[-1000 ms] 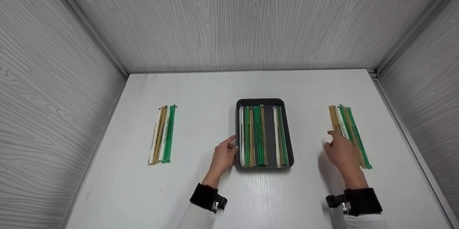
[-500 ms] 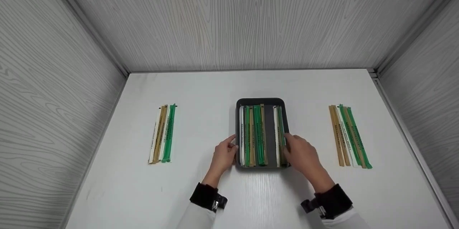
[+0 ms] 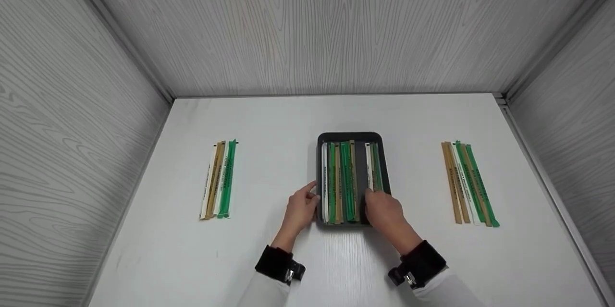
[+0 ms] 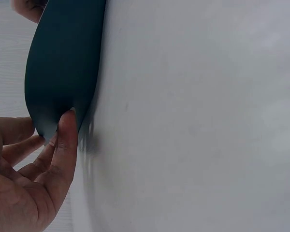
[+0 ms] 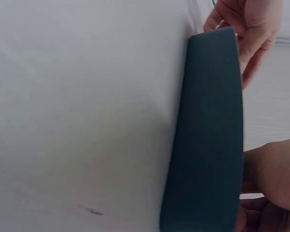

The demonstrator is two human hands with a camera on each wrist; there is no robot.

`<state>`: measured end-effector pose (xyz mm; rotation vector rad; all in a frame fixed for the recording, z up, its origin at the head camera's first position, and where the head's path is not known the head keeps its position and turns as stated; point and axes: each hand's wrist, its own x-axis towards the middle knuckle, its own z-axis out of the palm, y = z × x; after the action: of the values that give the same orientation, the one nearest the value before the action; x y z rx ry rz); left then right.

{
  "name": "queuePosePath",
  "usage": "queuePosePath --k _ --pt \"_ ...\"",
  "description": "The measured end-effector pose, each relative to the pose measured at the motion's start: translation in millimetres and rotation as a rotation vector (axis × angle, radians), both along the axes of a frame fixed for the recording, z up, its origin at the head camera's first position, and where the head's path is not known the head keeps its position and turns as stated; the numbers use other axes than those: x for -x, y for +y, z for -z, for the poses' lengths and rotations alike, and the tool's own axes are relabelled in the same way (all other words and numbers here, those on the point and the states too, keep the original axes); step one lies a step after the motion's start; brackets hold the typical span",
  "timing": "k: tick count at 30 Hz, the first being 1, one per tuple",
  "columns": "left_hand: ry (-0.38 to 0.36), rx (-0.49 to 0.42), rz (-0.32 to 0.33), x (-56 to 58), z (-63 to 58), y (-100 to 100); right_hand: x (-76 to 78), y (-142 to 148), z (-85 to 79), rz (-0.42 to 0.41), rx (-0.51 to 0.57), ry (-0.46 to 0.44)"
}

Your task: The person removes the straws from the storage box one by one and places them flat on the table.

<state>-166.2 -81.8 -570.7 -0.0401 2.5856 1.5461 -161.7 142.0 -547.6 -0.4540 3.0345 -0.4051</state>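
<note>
A dark rectangular tray [image 3: 350, 137] stands mid-table, holding several long slim printed wrapped sticks [image 3: 346, 182] in white, green and brown. A dark bare strip separates the main group from a smaller group [image 3: 377, 167] at the right. My left hand [image 3: 301, 207] rests its fingertips against the tray's left side; in the left wrist view its fingers [image 4: 65, 140] touch the outer wall near a corner. My right hand [image 3: 386, 212] reaches over the tray's near right corner, fingers curled down onto the smaller group. Its own fingertips are hidden, so I cannot tell whether they pinch a stick.
Several similar wrapped sticks [image 3: 218, 179] lie side by side on the white table [image 3: 274, 119] at the left. Another row of sticks [image 3: 468, 182] lies slanted at the right. Wood-grain panels [image 3: 307, 28] stand behind and at both sides.
My right hand has moved left from the right-hand row to the tray's right rim, then inward over the smaller group. My left hand and both table rows have stayed put.
</note>
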Motion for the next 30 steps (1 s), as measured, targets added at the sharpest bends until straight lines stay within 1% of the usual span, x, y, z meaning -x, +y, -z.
queuePosePath --k 5,10,13,16,23,28,30 --pt "-0.008 0.011 -0.006 0.5 -0.2 1 1.9 -3 6.0 -0.007 0.017 0.015" --pt "-0.029 -0.001 -0.012 0.6 -0.5 2 5.2 -5 10.5 0.024 0.038 0.015" --pt "-0.028 0.000 -0.014 0.5 -0.5 2 6.8 -5 11.8 0.039 0.052 0.013" --pt "-0.023 0.006 -0.016 0.5 -0.4 2 7.8 -5 13.2 0.037 0.060 0.018" --pt "-0.020 0.014 -0.013 0.9 0.3 1 8.7 -5 13.4 0.027 0.046 0.014" --pt "-0.021 0.020 -0.015 1.0 -0.5 2 9.1 -6 14.5 0.025 0.028 0.037" --pt "-0.022 0.018 -0.017 0.7 0.0 2 9.4 -5 14.8 0.028 0.037 0.047"
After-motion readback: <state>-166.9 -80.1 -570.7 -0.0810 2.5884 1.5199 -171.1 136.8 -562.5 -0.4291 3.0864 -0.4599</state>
